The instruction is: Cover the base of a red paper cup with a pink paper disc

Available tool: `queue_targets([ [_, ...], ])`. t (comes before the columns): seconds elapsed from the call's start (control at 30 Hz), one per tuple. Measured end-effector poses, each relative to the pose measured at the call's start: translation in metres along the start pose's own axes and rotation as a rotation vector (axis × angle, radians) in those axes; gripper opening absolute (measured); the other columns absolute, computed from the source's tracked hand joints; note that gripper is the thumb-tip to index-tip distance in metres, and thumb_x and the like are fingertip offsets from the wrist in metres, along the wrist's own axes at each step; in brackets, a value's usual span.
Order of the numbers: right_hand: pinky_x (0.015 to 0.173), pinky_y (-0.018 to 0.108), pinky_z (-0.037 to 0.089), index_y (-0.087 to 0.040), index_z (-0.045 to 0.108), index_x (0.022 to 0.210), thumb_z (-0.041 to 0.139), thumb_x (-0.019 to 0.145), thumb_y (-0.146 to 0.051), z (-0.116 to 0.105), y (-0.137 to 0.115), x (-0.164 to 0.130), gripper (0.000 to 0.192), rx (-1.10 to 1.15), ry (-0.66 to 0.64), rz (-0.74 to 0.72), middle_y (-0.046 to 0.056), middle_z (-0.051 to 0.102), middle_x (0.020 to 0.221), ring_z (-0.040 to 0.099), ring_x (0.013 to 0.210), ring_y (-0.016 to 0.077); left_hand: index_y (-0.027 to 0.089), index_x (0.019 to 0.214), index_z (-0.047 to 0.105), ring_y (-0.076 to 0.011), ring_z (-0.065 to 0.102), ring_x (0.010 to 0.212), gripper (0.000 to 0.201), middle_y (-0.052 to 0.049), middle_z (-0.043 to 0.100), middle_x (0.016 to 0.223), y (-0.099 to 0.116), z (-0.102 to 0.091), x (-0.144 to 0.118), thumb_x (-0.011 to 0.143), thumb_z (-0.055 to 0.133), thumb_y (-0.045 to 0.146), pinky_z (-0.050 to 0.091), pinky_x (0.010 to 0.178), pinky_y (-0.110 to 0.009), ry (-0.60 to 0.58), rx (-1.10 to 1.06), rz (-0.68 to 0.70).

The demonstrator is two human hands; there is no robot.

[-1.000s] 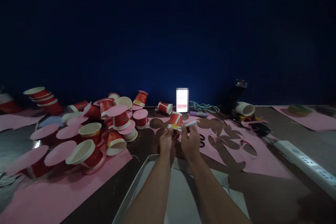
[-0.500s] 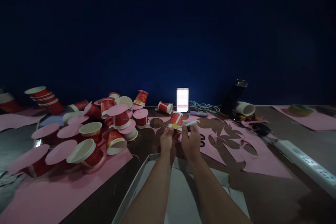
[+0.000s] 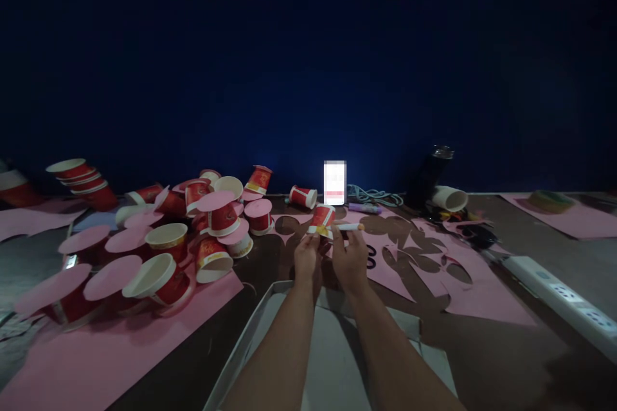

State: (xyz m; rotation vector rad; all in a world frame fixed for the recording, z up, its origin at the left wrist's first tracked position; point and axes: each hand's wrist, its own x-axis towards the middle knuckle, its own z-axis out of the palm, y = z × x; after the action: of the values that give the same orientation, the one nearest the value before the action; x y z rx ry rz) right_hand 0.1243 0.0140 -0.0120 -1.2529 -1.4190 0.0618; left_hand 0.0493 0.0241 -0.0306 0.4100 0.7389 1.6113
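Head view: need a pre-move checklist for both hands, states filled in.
1. Left hand grips the red cup: ok.
2. Right hand grips the white stick: ok.
3. Stick's near end touching the cup: cannot tell, too small and partly hidden by fingers.
4. Power strip apart from both hands: ok, off to the right.
5. Every loose cup upright: not ok, the cup left of the lit screen lies on its side.
6. Lit screen unblocked by hands: ok.

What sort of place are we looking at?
Probably a craft worktable: pink paper with round holes, red cups topped with pink discs, and another cup in the left hand.
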Motion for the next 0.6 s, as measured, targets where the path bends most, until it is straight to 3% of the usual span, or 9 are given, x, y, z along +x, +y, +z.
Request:
queue_targets([
  [0.2,0.077,0.034,0.044,-0.018,0.063,0.084,0.046,0.091,-0.039,-0.0017,-0.0030,0.0011,0.028,0.012,-0.018,0.005,0.007,0.064,0.084,0.059,0.082,0.0199,0.013,0.070,0.064,-0.0108,0.059,0.063,0.028,-0.001,0.062,0.069,-0.0020,-0.0005,-0.0007,0.056,0.077,0.034,0.047,0.064,-0.025,-0.041,0.047,0.039],
  [0.37,0.072,0.032,0.044,-0.019,0.062,0.080,0.046,0.090,-0.040,-0.0050,-0.0072,0.0031,0.028,-0.007,-0.045,0.014,0.006,0.063,0.078,0.058,0.075,0.0189,0.013,0.068,0.063,-0.0084,0.054,0.055,0.030,0.001,0.059,0.061,-0.0021,0.0001,-0.0026,0.058,0.076,0.037,0.042,0.056,-0.021,-0.057,0.121,0.043],
  [0.6,0.075,0.033,0.042,-0.018,0.061,0.083,0.045,0.090,-0.035,-0.0069,-0.0057,0.0047,0.024,-0.059,-0.022,-0.029,0.007,0.064,0.084,0.058,0.079,0.0198,0.013,0.064,0.062,-0.0084,0.052,0.052,0.025,0.001,0.058,0.058,0.0017,0.0045,-0.0094,0.061,0.073,0.036,0.041,0.053,-0.021,-0.075,0.227,0.082],
])
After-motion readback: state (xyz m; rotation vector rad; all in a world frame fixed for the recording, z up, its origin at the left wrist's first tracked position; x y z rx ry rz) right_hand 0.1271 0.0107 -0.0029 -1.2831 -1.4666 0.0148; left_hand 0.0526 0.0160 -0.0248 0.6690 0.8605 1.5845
